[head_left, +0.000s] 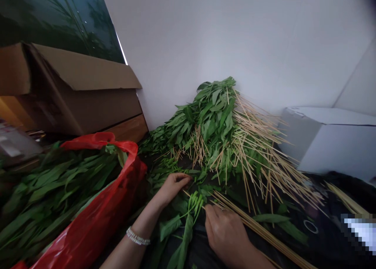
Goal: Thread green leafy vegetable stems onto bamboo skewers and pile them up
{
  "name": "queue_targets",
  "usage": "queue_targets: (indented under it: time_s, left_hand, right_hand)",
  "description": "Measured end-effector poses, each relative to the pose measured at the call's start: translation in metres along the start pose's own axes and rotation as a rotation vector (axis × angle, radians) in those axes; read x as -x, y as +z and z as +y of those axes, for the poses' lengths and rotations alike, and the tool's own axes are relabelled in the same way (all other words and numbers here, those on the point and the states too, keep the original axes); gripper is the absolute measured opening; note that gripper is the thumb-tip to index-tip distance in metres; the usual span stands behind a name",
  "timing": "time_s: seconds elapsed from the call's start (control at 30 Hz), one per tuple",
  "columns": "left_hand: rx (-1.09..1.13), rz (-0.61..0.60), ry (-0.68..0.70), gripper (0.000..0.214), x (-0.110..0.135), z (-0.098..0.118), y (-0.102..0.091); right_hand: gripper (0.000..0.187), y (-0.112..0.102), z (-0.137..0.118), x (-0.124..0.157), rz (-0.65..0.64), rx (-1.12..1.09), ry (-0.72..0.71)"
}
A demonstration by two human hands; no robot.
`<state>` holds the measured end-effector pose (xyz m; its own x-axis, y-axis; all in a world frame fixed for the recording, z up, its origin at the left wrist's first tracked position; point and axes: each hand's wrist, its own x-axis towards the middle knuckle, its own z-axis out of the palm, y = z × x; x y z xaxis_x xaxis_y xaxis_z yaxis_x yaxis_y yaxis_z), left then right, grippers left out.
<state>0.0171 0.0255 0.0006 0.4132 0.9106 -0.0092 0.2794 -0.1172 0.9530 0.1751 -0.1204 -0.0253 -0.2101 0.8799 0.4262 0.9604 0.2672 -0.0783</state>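
My right hand (226,228) is closed in front of me, its thumb and finger pinching a thin bamboo skewer (185,192). The skewer runs through a small bunch of green leafy stems (194,204), whose leaves hang down toward me. Just beyond the skewer's tip is my left hand (173,188), thumb and fingers pressed together; whatever they may hold is too small to make out. A beaded bracelet (138,237) circles the left wrist. Beside and under my right hand lies a bundle of loose bamboo skewers (264,231).
A large heap of skewered leafy stems (217,108) leans against the white wall, sticks pointing right. At left stands a red plastic bag (96,218) full of leaves, with an open cardboard box (88,104) behind. A white box (331,139) and a white ring (310,226) are at right.
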Motion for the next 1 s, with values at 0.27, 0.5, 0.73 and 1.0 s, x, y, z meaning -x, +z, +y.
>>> queue_targets:
  time_s: [0.27,0.5,0.73,1.0]
  left_hand:
    - [-0.631,0.040,0.185,0.018,-0.024,0.006,0.007]
    - [-0.569,0.026,0.151,0.014,-0.030,-0.008,0.007]
    - [0.073,0.036,0.035,0.032,-0.002,-0.010,0.004]
    - [0.228,-0.058,0.023,0.044,0.011,0.000,0.002]
  right_hand:
    - [0.017,0.004,0.003,0.000,0.005,0.050,-0.021]
    - [0.019,0.001,0.007,-0.002,-0.006,0.063,-0.001]
    - [0.019,0.003,0.014,-0.001,0.031,0.046,0.062]
    - [0.023,0.002,0.018,-0.002,-0.004,0.017,0.110]
